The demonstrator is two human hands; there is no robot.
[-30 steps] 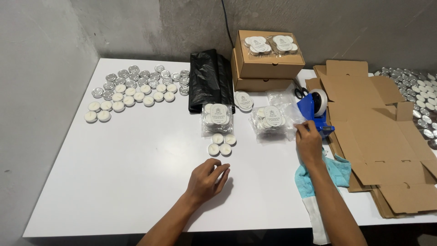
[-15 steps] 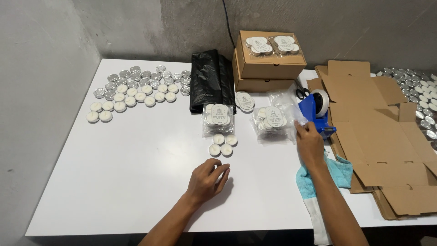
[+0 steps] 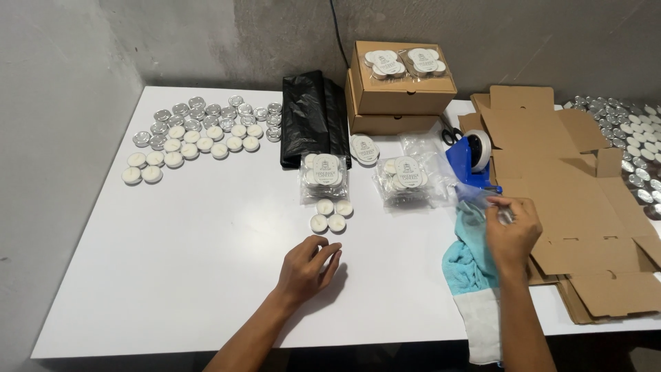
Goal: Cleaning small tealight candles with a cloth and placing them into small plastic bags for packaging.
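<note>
White bench: four tealights (image 3: 330, 214) lie at 12 o'clock from your left hand (image 3: 306, 265), its grip loose and empty. Your right hand (image 3: 511, 226) pinches thin, clear plastic film (image 3: 482, 198) beside the blue tape dispenser (image 3: 470, 160). The film looks limp and slippery; take its edge.

— Where is the left hand (image 3: 306, 265)?
— It rests on the white table (image 3: 206, 241), just below four small candles (image 3: 330, 214).
— And the right hand (image 3: 513, 227)?
— It pinches clear tape beside the blue tape dispenser (image 3: 470, 160).
</note>
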